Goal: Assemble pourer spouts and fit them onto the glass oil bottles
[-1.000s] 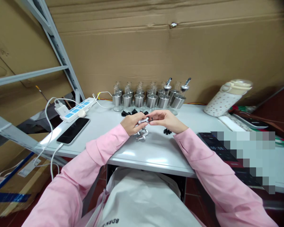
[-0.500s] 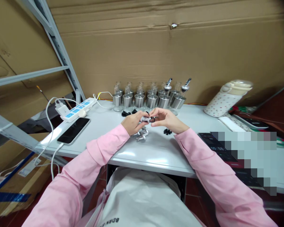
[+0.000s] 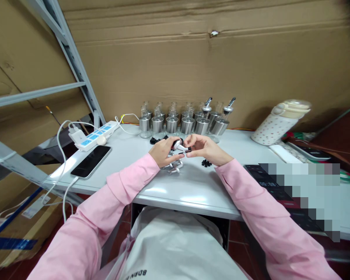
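Compared with half a second before, my hands had barely shifted: the small silver metal pourer spout (image 3: pixel 178 144) had tilted a little in my fingers, and the small black rubber ring (image 3: pixel 188 149) now sat lower, right at its end. My left hand (image 3: pixel 163 151) was curled shut around the spout, thumb and forefinger pinching it above the grey table top (image 3: pixel 198 182), wrist resting low and the pink sleeve running back towards me. My right hand (image 3: pixel 205 147) came in from the other side, palm turned inward, fingertips closed on the black ring and pressing it against the spout. The two hands met just in front of the row of glass bottles with steel bands (image 3: pixel 181 122). Under my left hand lay a small heap of loose silver spouts (image 3: pixel 173 167), and just beside my right wrist a cluster of black rings (image 3: pixel 205 162). A black phone (image 3: pixel 90 160) lay well apart to the left, near a white power strip (image 3: pixel 96 134).
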### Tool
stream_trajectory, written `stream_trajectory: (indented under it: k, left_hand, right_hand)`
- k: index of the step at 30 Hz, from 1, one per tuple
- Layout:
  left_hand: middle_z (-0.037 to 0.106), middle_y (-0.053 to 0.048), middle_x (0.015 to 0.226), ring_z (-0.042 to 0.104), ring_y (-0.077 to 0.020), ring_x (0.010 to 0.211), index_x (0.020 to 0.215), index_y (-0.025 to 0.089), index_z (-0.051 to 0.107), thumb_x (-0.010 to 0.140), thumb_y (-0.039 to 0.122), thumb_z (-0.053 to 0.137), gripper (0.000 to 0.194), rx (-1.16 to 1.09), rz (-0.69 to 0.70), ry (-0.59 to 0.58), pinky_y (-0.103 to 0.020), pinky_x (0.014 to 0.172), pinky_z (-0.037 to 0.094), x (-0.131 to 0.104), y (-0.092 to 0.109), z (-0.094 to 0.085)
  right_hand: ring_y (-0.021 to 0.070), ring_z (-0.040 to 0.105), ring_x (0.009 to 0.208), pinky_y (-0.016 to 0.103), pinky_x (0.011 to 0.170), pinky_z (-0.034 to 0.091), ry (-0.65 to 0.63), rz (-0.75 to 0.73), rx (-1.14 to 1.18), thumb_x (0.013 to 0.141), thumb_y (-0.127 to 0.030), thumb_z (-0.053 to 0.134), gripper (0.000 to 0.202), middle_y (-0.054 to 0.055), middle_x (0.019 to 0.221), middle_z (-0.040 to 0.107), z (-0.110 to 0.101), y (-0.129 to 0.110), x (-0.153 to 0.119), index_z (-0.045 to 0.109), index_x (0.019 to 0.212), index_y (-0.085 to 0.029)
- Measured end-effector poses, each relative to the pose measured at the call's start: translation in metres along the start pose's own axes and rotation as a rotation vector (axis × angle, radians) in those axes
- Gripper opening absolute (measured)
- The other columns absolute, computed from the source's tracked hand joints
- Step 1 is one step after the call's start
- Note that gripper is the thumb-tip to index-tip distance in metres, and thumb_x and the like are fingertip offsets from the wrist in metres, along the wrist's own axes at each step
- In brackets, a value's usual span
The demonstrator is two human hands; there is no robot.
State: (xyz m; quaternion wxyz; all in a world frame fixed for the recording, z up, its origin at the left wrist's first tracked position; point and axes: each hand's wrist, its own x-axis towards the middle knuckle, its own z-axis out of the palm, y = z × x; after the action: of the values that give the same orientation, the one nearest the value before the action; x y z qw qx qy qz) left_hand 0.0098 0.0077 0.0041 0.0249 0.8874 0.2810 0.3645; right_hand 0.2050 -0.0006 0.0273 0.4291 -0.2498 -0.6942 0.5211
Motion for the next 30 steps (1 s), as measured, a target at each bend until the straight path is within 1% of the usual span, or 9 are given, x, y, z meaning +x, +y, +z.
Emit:
stream_trajectory:
  k: [5,10,15,17,20,22,24,28,30]
  left_hand:
    - [0.059,-0.009,0.097,0.057,-0.0199,0.083,0.110,0.014,0.043,0.083,0.048,0.046,0.044,0.007,0.019,-0.034,-0.031,0.077,0.044,-0.001,0.000,0.000]
    - [0.059,-0.010,0.097,0.057,-0.0204,0.082,0.111,0.013,0.044,0.082,0.051,0.045,0.048,-0.006,0.002,-0.061,-0.031,0.076,0.044,-0.002,0.000,0.001]
    - [0.060,-0.009,0.095,0.056,-0.0185,0.078,0.110,0.013,0.046,0.083,0.052,0.044,0.048,-0.043,-0.014,-0.043,-0.029,0.073,0.043,0.000,0.001,0.000]
    - [0.060,-0.007,0.092,0.055,-0.0169,0.074,0.108,0.014,0.048,0.084,0.052,0.043,0.046,-0.058,-0.035,-0.032,-0.028,0.071,0.042,0.000,0.001,-0.001]
    - [0.060,-0.004,0.079,0.054,-0.0158,0.069,0.100,0.014,0.053,0.087,0.052,0.037,0.044,-0.027,-0.079,-0.005,-0.029,0.070,0.039,0.002,-0.001,-0.003]
    - [0.060,-0.003,0.074,0.054,-0.0158,0.067,0.097,0.014,0.054,0.088,0.052,0.033,0.045,-0.006,-0.094,0.003,-0.029,0.070,0.038,0.003,-0.002,-0.004]
    - [0.061,-0.004,0.078,0.055,-0.0167,0.070,0.100,0.013,0.053,0.087,0.053,0.034,0.046,0.003,-0.090,-0.013,-0.030,0.071,0.038,0.003,0.000,-0.003]
    - [0.060,-0.009,0.095,0.056,-0.0206,0.082,0.111,0.011,0.047,0.087,0.051,0.036,0.048,0.032,-0.096,-0.050,-0.034,0.076,0.039,0.002,0.007,-0.002]
    - [0.058,-0.010,0.101,0.055,-0.0213,0.089,0.114,0.012,0.044,0.089,0.047,0.035,0.044,0.023,-0.111,-0.023,-0.035,0.080,0.040,0.003,0.010,-0.003]
  right_hand:
    - [0.0142,0.057,0.079,0.031,0.072,0.047,-0.007,0.053,-0.022,0.049,-0.023,0.081,0.029,0.002,0.082,0.059,0.001,-0.004,0.000,0.056,0.064,-0.017]
    - [0.0137,0.056,0.077,0.030,0.071,0.047,0.008,0.054,-0.025,0.049,-0.023,0.081,0.029,0.001,0.080,0.059,0.001,-0.006,-0.001,0.055,0.061,-0.018]
    - [0.0122,0.056,0.076,0.029,0.071,0.046,-0.002,0.037,0.006,0.052,-0.020,0.080,0.027,-0.001,0.079,0.058,0.001,-0.003,-0.001,0.054,0.061,-0.017]
    - [0.0119,0.055,0.075,0.029,0.072,0.045,0.012,0.032,0.015,0.052,-0.019,0.080,0.028,-0.001,0.079,0.058,0.001,-0.001,-0.001,0.054,0.062,-0.017]
    - [0.0126,0.055,0.077,0.030,0.073,0.045,0.058,0.027,0.001,0.050,-0.020,0.080,0.030,-0.001,0.083,0.058,0.000,-0.001,0.000,0.054,0.066,-0.018]
    - [0.0129,0.055,0.080,0.030,0.075,0.045,0.078,0.010,-0.016,0.052,-0.021,0.080,0.030,0.000,0.085,0.058,0.000,-0.001,0.000,0.055,0.068,-0.018]
    - [0.0125,0.055,0.081,0.029,0.077,0.044,0.099,-0.011,-0.018,0.056,-0.022,0.078,0.027,0.000,0.085,0.057,0.000,-0.001,0.000,0.054,0.068,-0.018]
    - [0.0115,0.054,0.080,0.028,0.076,0.044,0.128,-0.040,-0.003,0.060,-0.023,0.075,0.025,-0.001,0.082,0.057,-0.001,-0.001,0.001,0.052,0.067,-0.018]
    - [0.0119,0.054,0.080,0.028,0.075,0.044,0.180,-0.072,-0.016,0.064,-0.025,0.073,0.024,-0.001,0.084,0.057,-0.002,-0.002,0.002,0.052,0.070,-0.018]
